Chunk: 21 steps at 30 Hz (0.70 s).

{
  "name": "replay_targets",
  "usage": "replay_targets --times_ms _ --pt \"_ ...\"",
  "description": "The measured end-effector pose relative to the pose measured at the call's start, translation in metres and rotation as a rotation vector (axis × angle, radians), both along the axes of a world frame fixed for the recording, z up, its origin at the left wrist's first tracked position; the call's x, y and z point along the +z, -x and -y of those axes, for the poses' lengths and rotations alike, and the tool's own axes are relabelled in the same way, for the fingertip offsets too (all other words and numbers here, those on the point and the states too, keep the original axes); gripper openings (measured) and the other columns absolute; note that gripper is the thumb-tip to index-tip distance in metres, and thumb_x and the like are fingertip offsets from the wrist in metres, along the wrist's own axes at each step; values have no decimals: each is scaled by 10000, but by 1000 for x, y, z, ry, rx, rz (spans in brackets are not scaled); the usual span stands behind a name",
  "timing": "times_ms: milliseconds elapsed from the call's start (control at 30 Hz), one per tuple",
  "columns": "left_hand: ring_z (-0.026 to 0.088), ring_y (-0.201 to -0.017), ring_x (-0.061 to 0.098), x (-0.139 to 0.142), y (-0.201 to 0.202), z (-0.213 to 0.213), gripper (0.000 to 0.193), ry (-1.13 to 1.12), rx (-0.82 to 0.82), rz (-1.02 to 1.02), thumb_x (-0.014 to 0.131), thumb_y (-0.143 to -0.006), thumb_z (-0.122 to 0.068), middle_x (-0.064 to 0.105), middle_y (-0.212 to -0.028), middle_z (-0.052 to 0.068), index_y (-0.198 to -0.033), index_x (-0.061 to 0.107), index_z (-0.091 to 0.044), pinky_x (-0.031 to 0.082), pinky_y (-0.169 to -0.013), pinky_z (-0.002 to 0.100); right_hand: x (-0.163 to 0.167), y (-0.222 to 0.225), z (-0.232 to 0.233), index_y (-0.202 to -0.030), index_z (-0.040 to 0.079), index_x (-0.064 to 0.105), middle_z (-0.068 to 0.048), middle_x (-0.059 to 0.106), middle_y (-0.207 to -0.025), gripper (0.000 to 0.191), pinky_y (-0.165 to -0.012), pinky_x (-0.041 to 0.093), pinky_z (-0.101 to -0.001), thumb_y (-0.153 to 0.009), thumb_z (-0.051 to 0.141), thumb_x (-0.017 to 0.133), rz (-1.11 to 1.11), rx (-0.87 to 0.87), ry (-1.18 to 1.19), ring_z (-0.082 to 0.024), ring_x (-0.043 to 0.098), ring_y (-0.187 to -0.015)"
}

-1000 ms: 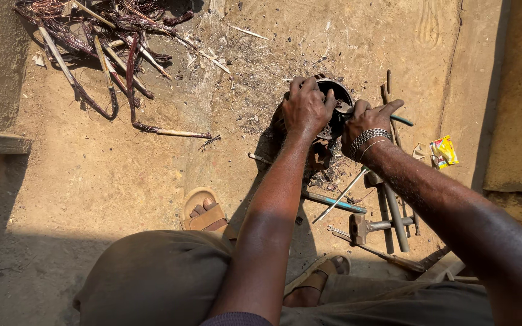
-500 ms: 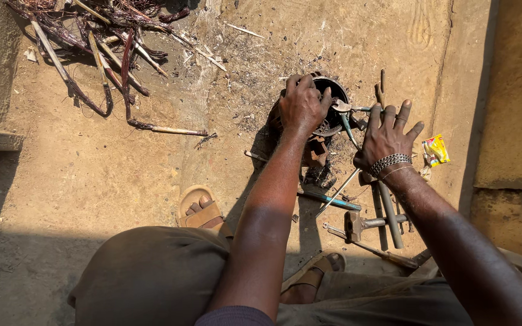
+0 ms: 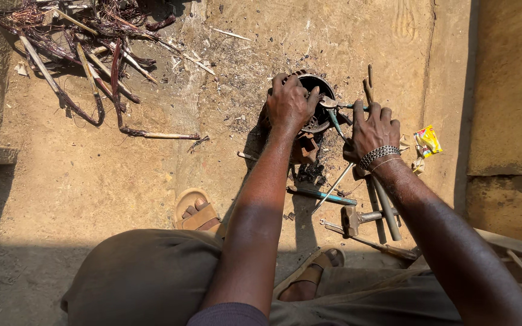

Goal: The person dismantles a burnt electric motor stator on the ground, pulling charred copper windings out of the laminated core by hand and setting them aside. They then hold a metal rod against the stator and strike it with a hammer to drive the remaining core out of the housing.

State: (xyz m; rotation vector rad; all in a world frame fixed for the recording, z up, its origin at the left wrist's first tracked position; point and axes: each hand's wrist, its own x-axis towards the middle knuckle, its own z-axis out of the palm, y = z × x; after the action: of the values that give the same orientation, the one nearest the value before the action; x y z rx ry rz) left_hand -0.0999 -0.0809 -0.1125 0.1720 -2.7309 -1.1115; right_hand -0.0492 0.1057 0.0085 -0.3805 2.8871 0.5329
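Gripping motor [image 3: 312, 111]: left hand [image 3: 289, 102] clamped on rim; right hand [image 3: 374, 130] closed around tool [image 3: 335, 121]. Likely heavy, rigid metal, sharp-edged; hold by rim.

The ground [image 3: 122, 187] was bare, sandy earth, sunlit, with shadow along the near edge. A tangle of copper wire and stripped cable pieces [image 3: 86, 48] lay at the far left. Near the middle sat a round dark metal housing [image 3: 316, 99] amid black debris. To its right, tools lay on the dirt: a hammer [image 3: 357, 218], a metal pipe [image 3: 386, 208], a teal-handled screwdriver [image 3: 321, 195] and a long rod [image 3: 370, 242]. A yellow wrapper [image 3: 428, 140] lay farther right.
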Motion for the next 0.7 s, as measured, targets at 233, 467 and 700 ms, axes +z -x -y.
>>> replay_targets --times_ms 233,467,700 --pt "357 -1296 475 -1 -3 1 549 12 -56 -40 654 -904 -598 709 -1074 62 -809 821 -83 578 -793 549 -28 -10 26 -1584 32 244 -327 256 -1563 737 -1015 145 -848 -929 225 522 -91 -243 6 -623 160 -1423" --pt "372 -1330 465 -4 -5 1 536 -50 -63 -27 677 -871 -609 743 -997 74 -840 826 -95 546 -831 621 -2 18 1 -1552 34 371 -262 475 -1380 629 -570 620 -535 -975 229 525 -52 -8 70 -500 429 -1313" --pt "362 -1335 464 -2 -4 0 529 -75 -60 11 713 -860 -612 730 -1058 93 -852 821 -95 547 -851 605 3 43 -12 -1405 173 532 -146 569 -1219 482 -541 601 -404 -932 222 610 -11 117 -94 -333 575 -1075"
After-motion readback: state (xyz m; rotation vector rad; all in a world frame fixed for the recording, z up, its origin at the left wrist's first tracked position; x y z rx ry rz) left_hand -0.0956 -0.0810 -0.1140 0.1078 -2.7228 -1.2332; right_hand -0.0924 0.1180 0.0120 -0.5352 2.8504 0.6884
